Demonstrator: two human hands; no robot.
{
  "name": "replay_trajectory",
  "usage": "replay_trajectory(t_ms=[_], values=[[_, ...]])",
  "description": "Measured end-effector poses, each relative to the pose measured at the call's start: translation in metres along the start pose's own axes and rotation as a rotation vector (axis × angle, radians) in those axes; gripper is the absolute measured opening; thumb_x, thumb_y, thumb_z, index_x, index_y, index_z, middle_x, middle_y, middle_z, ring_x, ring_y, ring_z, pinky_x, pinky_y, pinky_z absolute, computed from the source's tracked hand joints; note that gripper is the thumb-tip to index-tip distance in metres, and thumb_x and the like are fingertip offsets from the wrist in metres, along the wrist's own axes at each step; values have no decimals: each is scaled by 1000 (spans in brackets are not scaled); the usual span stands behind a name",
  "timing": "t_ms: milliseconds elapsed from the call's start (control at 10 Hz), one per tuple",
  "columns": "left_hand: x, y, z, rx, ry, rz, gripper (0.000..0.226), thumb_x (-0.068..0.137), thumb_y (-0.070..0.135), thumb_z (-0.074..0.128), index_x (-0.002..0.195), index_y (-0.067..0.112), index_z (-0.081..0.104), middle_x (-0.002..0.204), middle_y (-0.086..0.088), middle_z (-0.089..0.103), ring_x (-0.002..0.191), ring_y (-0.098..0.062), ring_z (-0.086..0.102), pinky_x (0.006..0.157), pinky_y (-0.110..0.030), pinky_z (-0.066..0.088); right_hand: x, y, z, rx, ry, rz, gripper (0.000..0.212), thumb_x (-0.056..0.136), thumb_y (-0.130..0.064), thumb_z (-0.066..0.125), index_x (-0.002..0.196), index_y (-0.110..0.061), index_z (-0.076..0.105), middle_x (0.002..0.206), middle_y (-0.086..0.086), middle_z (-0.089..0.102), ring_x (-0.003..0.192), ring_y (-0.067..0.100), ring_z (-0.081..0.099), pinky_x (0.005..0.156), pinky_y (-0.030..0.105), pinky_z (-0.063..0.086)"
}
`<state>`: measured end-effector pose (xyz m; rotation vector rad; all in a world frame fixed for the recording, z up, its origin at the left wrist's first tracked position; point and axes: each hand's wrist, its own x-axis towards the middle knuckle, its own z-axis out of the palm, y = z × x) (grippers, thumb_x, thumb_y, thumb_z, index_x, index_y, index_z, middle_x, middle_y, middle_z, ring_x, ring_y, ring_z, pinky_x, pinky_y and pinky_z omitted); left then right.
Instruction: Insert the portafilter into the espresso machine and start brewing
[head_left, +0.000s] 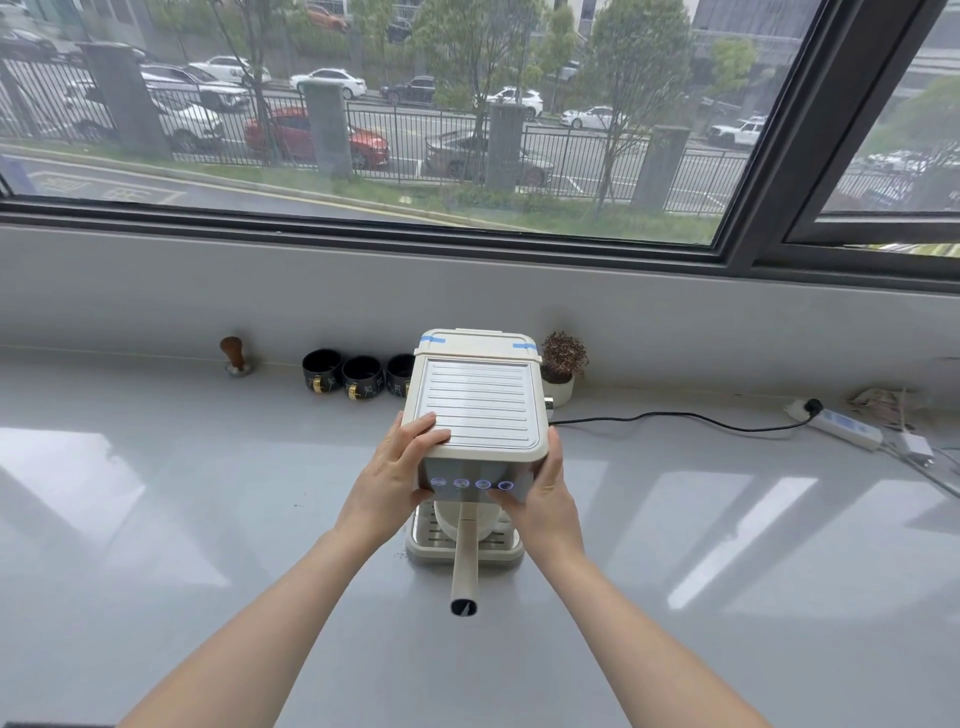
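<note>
A: What lies farthest left along the back of the pale grey glossy counter (208, 519)?

B: A wooden-knobbed metal tamper (235, 356), then three black ceramic cups with gold handles (358, 376) in a row, the last just beside the machine.

A: And at centre?

B: The cream plastic box-shaped espresso machine (480, 410). The left hand (397, 475) lies flat against its left front corner, fingers spread over the top edge, gripping nothing. The cream-handled portafilter (464, 561) sits under the front panel, handle pointing toward the viewer above the slotted drip tray (421, 545).

A: The lit panel?

B: Four round glowing buttons (471, 484). The right hand (545, 501) cups the right front corner, a fingertip at the rightmost button; whether it presses cannot be told.

A: Farther right?

B: A small white-potted brownish plant (562, 366), a black power cord (675, 418), and a white power strip (844, 428).
</note>
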<state>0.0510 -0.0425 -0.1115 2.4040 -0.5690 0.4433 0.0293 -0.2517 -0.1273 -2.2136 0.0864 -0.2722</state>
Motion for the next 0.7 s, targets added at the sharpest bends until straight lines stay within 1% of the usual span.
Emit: replay_trajectory(t_ms=[200,300,400,500,600,700], values=[[1,1,0,-6,-6,-21,83,66,5,82,128,36,37,141,19,25,136,-25,35,100,-37,42,0,1,-3,-6,-9,-16,103,74,-40,73,143,-34,-4,145,-1,42,118,24,54,83,40,52],[1,2,0,-14,-11,-28,83,66,6,82,128,38,36,141,19,25,136,-24,35,99,-37,44,-1,1,-5,4,-23,-5,101,76,-39,72,143,-35,-2,144,-3,43,116,25,55,82,39,51],[0,2,-1,-7,-25,-32,83,67,7,82,128,38,35,141,19,24,134,-23,36,100,-39,44,0,0,-12,-9,-50,1,93,78,-38,70,142,-36,3,142,-4,47,114,26,56,77,35,47],[2,-1,0,9,-44,-41,84,67,6,81,128,40,33,142,20,23,137,-26,33,103,-42,43,3,2,-27,-50,-76,-20,80,80,-36,69,140,-34,17,132,-4,55,110,21,58,79,35,47],[1,-3,-1,12,-45,-38,84,68,7,81,129,40,33,144,20,23,139,-28,29,104,-45,43,4,-14,-56,-82,-89,-96,67,81,-25,70,137,-29,34,121,-8,60,101,16,62,86,41,53],[2,-5,2,7,-49,-34,84,69,7,81,130,40,34,145,19,23,140,-29,29,103,-48,44,10,-56,-100,148,182,-264,50,81,-11,71,124,-24,50,110,-4,64,90,14,64,84,42,55]])
